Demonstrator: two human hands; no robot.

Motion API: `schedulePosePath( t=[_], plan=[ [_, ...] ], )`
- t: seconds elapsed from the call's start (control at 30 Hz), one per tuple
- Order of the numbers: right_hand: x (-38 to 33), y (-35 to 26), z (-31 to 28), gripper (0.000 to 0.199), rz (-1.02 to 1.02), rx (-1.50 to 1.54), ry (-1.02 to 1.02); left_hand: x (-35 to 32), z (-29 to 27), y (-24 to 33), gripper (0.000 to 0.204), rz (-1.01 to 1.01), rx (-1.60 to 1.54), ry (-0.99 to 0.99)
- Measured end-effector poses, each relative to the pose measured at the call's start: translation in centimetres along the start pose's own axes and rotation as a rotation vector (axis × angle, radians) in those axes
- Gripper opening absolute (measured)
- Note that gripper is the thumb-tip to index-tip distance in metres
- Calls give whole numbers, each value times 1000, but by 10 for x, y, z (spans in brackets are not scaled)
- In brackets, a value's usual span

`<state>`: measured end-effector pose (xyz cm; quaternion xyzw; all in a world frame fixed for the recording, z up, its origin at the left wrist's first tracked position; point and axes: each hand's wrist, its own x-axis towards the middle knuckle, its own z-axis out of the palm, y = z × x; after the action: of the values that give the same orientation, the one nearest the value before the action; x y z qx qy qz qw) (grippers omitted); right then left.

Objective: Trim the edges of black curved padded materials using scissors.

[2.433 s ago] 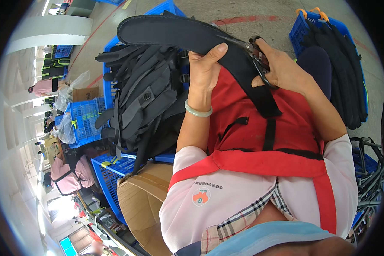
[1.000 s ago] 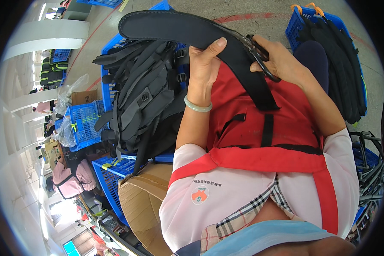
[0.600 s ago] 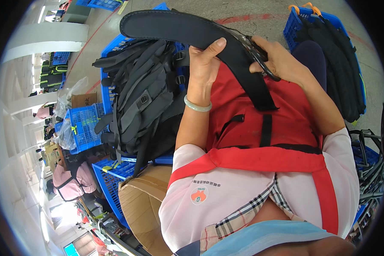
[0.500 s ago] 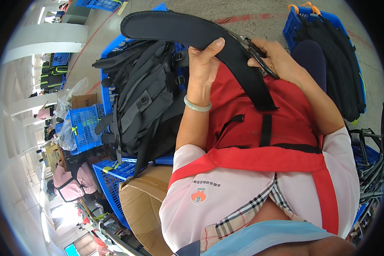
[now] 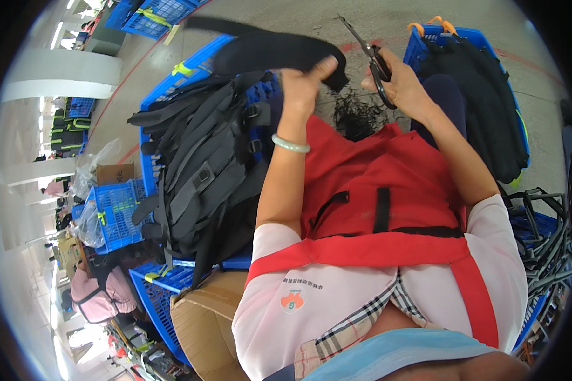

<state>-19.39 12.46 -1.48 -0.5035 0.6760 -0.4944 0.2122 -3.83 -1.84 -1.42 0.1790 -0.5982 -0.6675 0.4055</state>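
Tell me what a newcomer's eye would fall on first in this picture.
Most likely the bright red apron, which fills the middle of the view. Just above it, the right grip holds dark-handled scissors pointing up and left, and the left grip holds a blurred black fabric piece. On the left, a blue crate heaped with black straps also stands out.

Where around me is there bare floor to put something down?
Bare floor shows right of the right blue crate, and beyond your black strip, left of the scissors. It's crowded just past the red apron, where black scraps lie, and at the left blue crate, heaped with black straps.
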Motion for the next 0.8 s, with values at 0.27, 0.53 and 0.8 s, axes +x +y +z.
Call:
schedulePosePath(
  t=[0.27,0.53,0.8],
  plan=[
    [-9,-15,-1,38,81,369,93,-82,26,-81,31,-364,129,-468],
    [-16,-4,18,31,176,476,21,-61,28,-10,27,-75,144,-193],
    [-30,22,-26,50,59,-378,-222,-62,11,-15,19,-334,-415,-70]
  ],
)
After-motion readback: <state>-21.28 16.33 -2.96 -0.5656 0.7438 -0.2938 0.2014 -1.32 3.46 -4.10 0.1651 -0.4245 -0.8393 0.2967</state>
